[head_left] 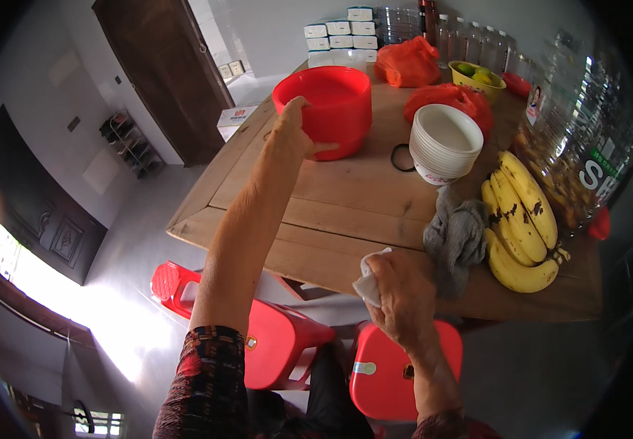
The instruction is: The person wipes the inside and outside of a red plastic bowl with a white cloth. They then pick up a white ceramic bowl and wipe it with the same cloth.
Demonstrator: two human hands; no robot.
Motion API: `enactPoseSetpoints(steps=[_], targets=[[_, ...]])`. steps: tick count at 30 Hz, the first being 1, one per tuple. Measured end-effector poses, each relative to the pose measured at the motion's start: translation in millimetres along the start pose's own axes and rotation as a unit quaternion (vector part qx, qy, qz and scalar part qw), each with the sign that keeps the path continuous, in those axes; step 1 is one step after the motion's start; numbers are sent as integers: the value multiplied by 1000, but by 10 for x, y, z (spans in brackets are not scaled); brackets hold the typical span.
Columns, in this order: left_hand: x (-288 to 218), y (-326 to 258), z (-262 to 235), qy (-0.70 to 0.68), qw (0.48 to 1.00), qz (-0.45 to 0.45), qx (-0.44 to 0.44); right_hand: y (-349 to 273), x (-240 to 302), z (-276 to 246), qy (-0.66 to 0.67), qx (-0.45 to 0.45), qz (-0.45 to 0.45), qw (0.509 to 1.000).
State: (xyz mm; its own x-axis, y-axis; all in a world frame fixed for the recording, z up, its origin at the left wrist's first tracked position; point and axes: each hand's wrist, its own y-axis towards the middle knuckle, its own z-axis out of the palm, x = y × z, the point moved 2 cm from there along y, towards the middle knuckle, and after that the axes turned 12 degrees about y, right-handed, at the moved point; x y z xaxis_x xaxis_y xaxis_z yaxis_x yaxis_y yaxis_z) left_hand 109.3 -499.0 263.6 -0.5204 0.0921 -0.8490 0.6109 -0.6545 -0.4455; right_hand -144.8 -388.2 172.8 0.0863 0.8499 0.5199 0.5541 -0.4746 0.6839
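red tub point(334, 121), upper centre of the frame, is held by the wide-spread left hand point(298, 130); white wad point(367, 282), lower centre, is clutched in the curled right hand point(405, 296).

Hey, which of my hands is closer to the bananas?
Right. Your right hand, holding something white, is left of the bananas, with the grey cloth between; your left hand is farther away, touching the red tub.

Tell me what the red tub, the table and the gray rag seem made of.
Red tub: likely plastic, smooth, slightly shiny, uniformly red.
Table: apparently wood, low-sheen, showing grain and plank seams.
Gray rag: probably fabric, matte, bunched in soft folds.
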Motion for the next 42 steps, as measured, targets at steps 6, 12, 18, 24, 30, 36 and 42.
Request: enactPoseSetpoints(steps=[6, 12, 18, 24, 30, 36, 42], targets=[[-30, 406, 66, 45, 995, 70, 60, -7, 7, 33, 19, -10, 14, 1000], [-6, 426, 122, 31, 989, 84, 116, -22, -4, -5, 19, -32, 6, 999], [424, 224, -24, 139, 940, 268, -157, -22, 8, -10, 45, -29, 0, 999], [882, -559, 631, 258, 943, 188, 97, -89, -96, -12, 26, -27, 5, 999], [968, -516, 1125, 190, 965, 74, 166, -81, -36, 27, 15, -48, -9, 999], [1077, -443, 1200, 167, 966, 106, 166, -112, -47, 7, -4, -41, 7, 999], [835, -593, 771, 69, 963, 114, 233, -92, -49, 4, 4, -37, -7, 999]])
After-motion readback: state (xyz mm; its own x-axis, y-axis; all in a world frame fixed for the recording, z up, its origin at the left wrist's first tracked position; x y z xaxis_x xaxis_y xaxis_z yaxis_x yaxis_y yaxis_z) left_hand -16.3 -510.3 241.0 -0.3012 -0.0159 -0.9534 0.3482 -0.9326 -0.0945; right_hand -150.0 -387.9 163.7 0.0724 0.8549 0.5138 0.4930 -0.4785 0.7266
